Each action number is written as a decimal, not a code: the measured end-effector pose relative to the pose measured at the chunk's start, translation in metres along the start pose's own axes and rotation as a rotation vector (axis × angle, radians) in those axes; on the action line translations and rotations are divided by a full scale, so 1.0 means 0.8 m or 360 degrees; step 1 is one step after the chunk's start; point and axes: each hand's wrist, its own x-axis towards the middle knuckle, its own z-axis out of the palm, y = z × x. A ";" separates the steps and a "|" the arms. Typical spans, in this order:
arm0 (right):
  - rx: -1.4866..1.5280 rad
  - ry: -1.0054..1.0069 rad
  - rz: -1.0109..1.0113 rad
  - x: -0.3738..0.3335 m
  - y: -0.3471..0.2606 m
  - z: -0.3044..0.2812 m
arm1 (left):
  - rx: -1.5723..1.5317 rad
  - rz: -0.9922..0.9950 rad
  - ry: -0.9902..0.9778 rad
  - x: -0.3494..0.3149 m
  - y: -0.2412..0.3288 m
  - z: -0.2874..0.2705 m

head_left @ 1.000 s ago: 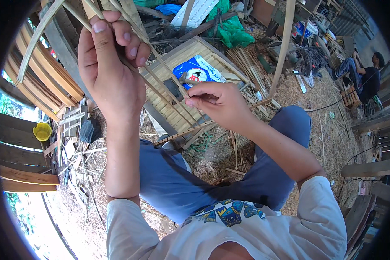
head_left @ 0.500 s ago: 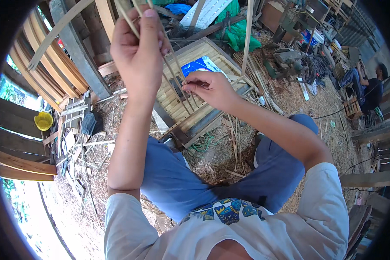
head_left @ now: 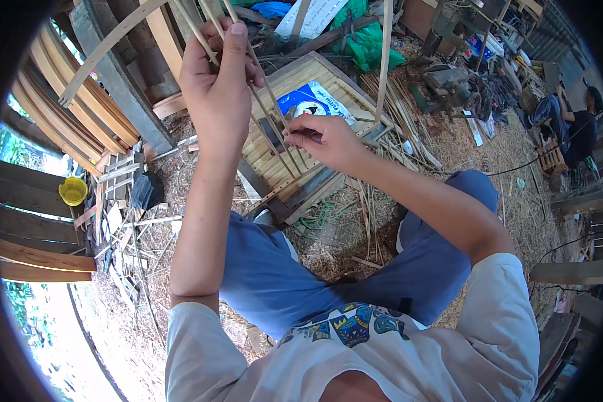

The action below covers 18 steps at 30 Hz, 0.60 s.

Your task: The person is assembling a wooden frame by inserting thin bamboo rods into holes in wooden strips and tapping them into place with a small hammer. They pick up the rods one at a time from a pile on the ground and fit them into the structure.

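Note:
Raised in front of me, my left hand (head_left: 218,94) is closed around several thin wooden strips (head_left: 269,87), which slant down to the right. Lower down, the fingertips of my right hand (head_left: 325,139) pinch one of these strips. Below both hands lies a wooden frame filled with slats (head_left: 315,65), and the strips' lower ends hang over it. On the slats rests a blue and white packet (head_left: 325,104), partly hidden behind my right hand. A dark flat piece (head_left: 269,127) shows behind the strips.
Curved wooden boards (head_left: 67,87) lean at the left, near a yellow bucket (head_left: 73,191). Loose strips (head_left: 405,124) lie right of the frame. Green plastic (head_left: 372,50) sits behind it. Another person (head_left: 579,130) sits at far right. Shavings and offcuts litter the ground.
Both hands keep their grip on the strips. My left hand sits slightly lower and further right in view, and my right hand has shifted slightly, showing more of the packet.

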 end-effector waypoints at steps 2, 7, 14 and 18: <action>-0.0081 -0.0035 -0.0022 -0.004 0.009 -0.002 | 0.0022 -0.0008 0.0022 -0.002 0.002 0.002; -0.0571 -0.0340 -0.0075 -0.017 0.033 -0.009 | 0.0324 0.0008 -0.0073 0.003 0.015 -0.011; -0.0550 -0.0446 -0.0113 -0.029 0.057 -0.003 | 0.0431 0.0090 -0.0141 0.004 0.012 -0.021; -0.0555 -0.0451 -0.0076 -0.029 0.054 -0.005 | 0.0475 0.0006 -0.0209 0.001 0.020 -0.021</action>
